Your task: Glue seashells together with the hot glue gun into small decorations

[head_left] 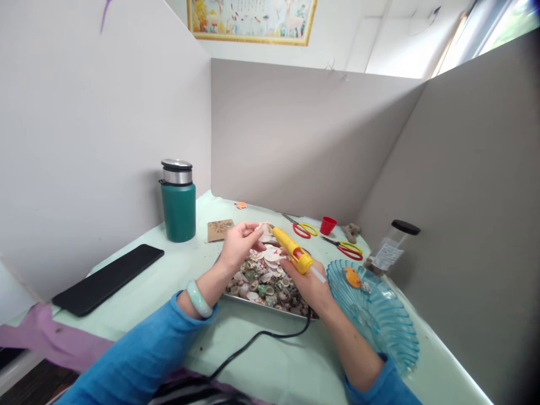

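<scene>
My right hand [309, 287] is closed around a yellow glue gun [292, 249], whose tip points up and left toward a pale seashell [264, 230]. The fingertips of my left hand [237, 245] pinch that shell just above a metal tray [257, 304] heaped with several mixed seashells [265, 281]. The gun's black cord [261, 336] runs from under my right hand toward the near table edge. A pale green bangle [198, 298] sits on my left wrist.
A blue ribbed glass dish [382, 320] with an orange shell lies right of the tray. Two pairs of scissors [304, 227] [346, 247], a red cup [327, 225], a black-lidded jar [390, 247], a green flask [178, 201], a black phone [107, 278] and a brown card [219, 229] surround it. Grey partitions wall in the table.
</scene>
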The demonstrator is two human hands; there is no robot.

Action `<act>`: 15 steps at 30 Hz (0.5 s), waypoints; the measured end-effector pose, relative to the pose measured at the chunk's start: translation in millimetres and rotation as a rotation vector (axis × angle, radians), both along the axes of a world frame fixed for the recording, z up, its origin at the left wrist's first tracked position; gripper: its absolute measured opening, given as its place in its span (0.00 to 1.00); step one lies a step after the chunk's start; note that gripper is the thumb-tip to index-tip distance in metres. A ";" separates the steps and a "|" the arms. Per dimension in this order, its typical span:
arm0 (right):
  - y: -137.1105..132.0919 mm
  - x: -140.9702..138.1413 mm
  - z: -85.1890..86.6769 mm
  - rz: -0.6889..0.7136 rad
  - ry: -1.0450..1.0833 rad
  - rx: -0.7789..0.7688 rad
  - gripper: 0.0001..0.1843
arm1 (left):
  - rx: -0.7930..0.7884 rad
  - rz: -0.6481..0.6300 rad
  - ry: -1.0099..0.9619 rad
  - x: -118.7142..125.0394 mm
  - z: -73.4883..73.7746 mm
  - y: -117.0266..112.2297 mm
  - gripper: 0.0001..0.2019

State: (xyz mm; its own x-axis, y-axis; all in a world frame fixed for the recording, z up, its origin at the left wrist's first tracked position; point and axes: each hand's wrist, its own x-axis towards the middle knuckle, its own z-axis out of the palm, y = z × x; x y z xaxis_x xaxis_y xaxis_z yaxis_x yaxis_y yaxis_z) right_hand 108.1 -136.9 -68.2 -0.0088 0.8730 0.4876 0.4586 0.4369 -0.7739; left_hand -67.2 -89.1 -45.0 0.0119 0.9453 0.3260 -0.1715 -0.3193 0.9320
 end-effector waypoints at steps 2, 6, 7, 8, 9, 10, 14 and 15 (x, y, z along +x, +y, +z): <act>0.0 -0.2 0.3 -0.004 0.013 -0.027 0.19 | -0.042 -0.041 -0.043 -1.4 -1.2 1.6 0.18; 1.5 1.3 0.5 0.076 0.151 -0.170 0.19 | -0.096 -0.107 -0.104 -4.8 -3.7 4.2 0.20; 2.0 2.0 0.8 0.131 0.212 -0.215 0.19 | -0.105 -0.119 -0.119 -5.4 -3.9 4.5 0.20; 2.5 2.7 1.1 0.191 0.271 -0.257 0.19 | -0.114 -0.127 -0.132 -5.7 -4.0 4.7 0.21; 2.8 3.4 1.6 0.245 0.321 -0.293 0.19 | -0.120 -0.132 -0.143 -5.8 -3.9 4.7 0.21; 2.9 3.9 2.3 0.286 0.359 -0.323 0.19 | -0.123 -0.134 -0.149 -5.8 -3.7 4.7 0.21; 1.3 4.2 5.6 0.334 0.481 -0.386 0.19 | -0.125 -0.134 -0.147 -5.5 -3.7 5.4 0.21; 0.7 3.9 6.4 0.340 0.517 -0.390 0.18 | -0.120 -0.129 -0.146 -5.6 -4.2 6.0 0.22</act>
